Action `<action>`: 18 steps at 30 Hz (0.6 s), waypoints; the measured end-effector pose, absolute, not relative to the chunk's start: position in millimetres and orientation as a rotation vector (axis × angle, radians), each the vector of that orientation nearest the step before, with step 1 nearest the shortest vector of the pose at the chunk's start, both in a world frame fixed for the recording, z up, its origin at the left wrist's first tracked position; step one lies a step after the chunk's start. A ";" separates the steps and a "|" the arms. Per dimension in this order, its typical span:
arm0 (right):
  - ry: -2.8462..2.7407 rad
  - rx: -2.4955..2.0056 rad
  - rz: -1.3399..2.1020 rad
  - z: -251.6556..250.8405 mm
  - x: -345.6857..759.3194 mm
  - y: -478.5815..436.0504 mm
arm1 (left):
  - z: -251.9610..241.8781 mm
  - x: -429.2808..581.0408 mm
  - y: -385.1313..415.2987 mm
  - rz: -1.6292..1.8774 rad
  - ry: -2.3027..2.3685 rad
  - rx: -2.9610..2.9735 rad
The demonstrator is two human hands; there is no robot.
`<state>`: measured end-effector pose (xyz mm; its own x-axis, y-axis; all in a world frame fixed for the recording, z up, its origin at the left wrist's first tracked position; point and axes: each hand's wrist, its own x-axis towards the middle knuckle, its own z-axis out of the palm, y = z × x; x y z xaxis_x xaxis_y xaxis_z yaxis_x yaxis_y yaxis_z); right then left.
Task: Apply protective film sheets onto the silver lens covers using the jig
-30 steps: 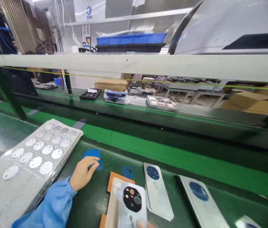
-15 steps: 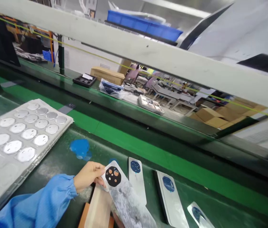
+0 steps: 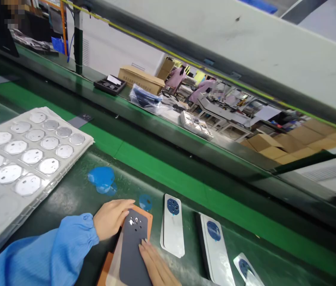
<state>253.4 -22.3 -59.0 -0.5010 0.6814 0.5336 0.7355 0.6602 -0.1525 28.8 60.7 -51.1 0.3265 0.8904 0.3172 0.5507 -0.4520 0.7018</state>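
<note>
My left hand (image 3: 111,219) and my right hand (image 3: 156,264) both rest on a dark grey phone back panel (image 3: 133,250), with several small holes near its top. The left fingers lie on its upper left edge, and the right fingertips on its right edge. It lies on an orange jig (image 3: 145,212) with a pale sheet (image 3: 112,268) showing at its lower left. To the right stand a stack of white film-backed panels (image 3: 173,228) with blue round patches and a second stack (image 3: 216,248). My blue sleeve (image 3: 57,242) lies beside a tray of silver discs (image 3: 21,159).
Blue film scraps (image 3: 102,179) lie on the dark green bench. A white-backed piece (image 3: 245,270) sits at the lower right. Beyond a raised green rail are a black tray (image 3: 109,84), a cardboard box (image 3: 140,79) and a plastic bag (image 3: 144,99). Other people work farther back.
The printed sheet with the black round mark no longer shows; the dark grey panel lies flat on the jig. My right hand has come into view. The view has tilted.
</note>
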 end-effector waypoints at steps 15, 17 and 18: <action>-2.484 -1.069 -0.214 -66.0 250.3 -29.7 | -53.8 36.0 41.9 0.547 1.067 2.648; -2.557 -1.063 -0.308 -71.2 248.3 -42.2 | -53.2 35.9 36.4 0.565 1.096 2.679; -2.553 -1.075 -0.354 -75.2 246.2 -48.6 | -52.9 36.0 34.6 0.588 1.121 2.683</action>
